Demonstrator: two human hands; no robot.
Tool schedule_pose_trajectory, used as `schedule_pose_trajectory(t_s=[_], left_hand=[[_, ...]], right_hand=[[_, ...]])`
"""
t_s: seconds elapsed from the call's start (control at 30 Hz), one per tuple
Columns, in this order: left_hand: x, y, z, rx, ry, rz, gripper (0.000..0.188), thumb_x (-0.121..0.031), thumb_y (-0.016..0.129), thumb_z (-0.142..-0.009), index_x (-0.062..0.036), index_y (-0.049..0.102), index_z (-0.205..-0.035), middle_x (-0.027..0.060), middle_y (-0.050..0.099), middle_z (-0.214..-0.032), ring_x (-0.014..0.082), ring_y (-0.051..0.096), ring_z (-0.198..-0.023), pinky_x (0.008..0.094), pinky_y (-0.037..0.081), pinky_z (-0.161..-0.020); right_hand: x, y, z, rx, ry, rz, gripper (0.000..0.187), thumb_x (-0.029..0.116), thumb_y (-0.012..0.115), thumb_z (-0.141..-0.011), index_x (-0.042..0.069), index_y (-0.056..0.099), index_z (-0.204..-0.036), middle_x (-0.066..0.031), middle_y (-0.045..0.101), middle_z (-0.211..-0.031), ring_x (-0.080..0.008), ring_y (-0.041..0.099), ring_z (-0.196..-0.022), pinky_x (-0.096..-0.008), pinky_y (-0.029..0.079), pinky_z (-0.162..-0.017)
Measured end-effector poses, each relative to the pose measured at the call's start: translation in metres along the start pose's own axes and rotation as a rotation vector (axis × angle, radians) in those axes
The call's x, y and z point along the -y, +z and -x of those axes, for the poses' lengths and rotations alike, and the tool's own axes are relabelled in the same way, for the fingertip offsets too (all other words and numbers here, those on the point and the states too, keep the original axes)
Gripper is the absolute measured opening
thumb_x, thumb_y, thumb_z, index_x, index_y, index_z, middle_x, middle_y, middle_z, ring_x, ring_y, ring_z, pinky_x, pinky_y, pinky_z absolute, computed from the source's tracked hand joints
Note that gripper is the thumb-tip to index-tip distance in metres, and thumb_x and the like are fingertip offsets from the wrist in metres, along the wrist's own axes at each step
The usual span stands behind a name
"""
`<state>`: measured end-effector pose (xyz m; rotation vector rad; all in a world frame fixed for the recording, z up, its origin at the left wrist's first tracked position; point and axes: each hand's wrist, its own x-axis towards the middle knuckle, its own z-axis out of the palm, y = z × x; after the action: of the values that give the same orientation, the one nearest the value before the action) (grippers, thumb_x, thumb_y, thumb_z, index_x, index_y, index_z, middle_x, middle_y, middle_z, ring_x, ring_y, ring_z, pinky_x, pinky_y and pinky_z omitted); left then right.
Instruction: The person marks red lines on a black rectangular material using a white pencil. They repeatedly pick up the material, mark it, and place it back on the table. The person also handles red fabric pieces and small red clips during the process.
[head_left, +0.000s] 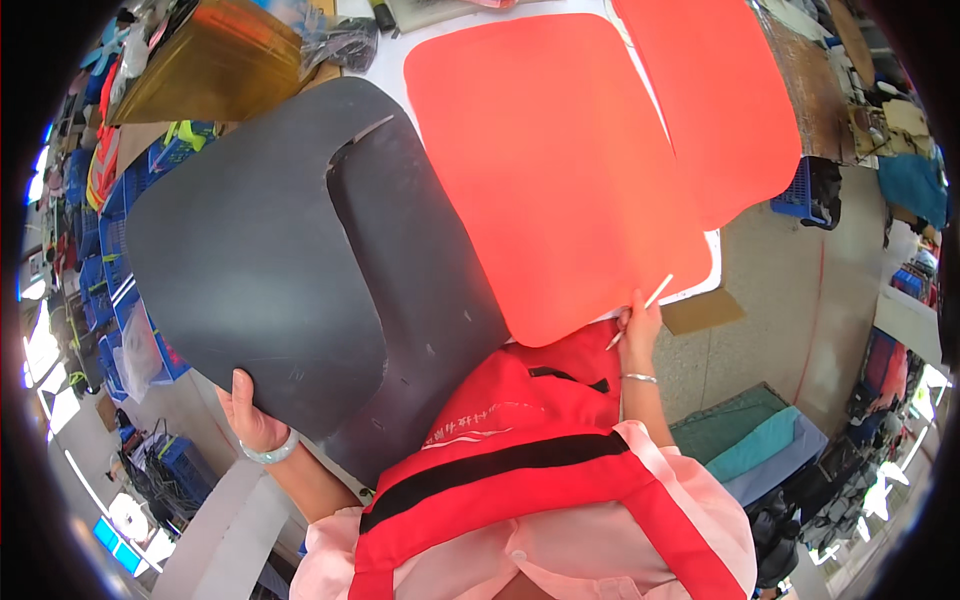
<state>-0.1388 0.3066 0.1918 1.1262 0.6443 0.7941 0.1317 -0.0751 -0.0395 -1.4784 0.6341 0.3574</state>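
A large black sheet (255,250) with rounded corners and a long curved slot lies tilted at the left. My left hand (255,415) is closed on its near edge, the thumb on top and the other fingers mostly hidden beneath. A slim white pen (658,290) is in my right hand (640,328), its pointed end toward my red apron (560,400). That hand is beside the near right corner of a flat orange-red panel (560,170). A second orange-red panel (715,110) lies to the right of the first.
Both panels rest on a white table (708,262). Dark plastic bags (345,40) and a brownish-gold sheet (215,60) are at the far left. Blue crates (110,270) line the left side. Folded green and blue cloth (750,440) lies low at the right.
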Motion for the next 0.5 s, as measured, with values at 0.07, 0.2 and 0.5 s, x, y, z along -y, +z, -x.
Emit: schedule_pose_trajectory(t_s=[0.07,0.2,0.5], left_hand=[[-0.003,-0.004,0.005,-0.026,0.031,-0.027,0.041,-0.007,0.051,-0.096,0.0034,0.045,-0.135,0.0156,0.058,-0.126,0.0254,0.060,-0.110,0.0375,0.047,-0.095],[-0.014,-0.008,0.014,-0.050,0.099,-0.036,0.042,-0.006,0.053,-0.094,0.0041,0.047,-0.134,0.0171,0.058,-0.127,0.0262,0.059,-0.112,0.0378,0.046,-0.098],[-0.047,-0.001,0.006,0.068,0.209,-0.057,0.045,-0.006,0.054,-0.091,0.0063,0.046,-0.134,0.0183,0.058,-0.126,0.0269,0.059,-0.112,0.0382,0.045,-0.098]], right_hand=[[-0.008,0.015,0.013,0.015,-0.024,0.015,0.012,0.012,0.056,-0.097,0.004,0.052,-0.105,-0.0004,0.055,-0.074,-0.0059,0.039,-0.043,-0.0214,0.030,-0.037],[-0.011,0.028,0.002,0.047,-0.049,0.004,0.010,0.013,0.058,-0.096,0.006,0.051,-0.098,0.0001,0.054,-0.072,-0.0056,0.040,-0.044,-0.0213,0.031,-0.038],[-0.017,0.022,-0.004,0.102,-0.119,0.159,0.009,0.013,0.059,-0.095,0.006,0.054,-0.096,0.0004,0.056,-0.075,-0.0036,0.042,-0.051,-0.0217,0.034,-0.043]])
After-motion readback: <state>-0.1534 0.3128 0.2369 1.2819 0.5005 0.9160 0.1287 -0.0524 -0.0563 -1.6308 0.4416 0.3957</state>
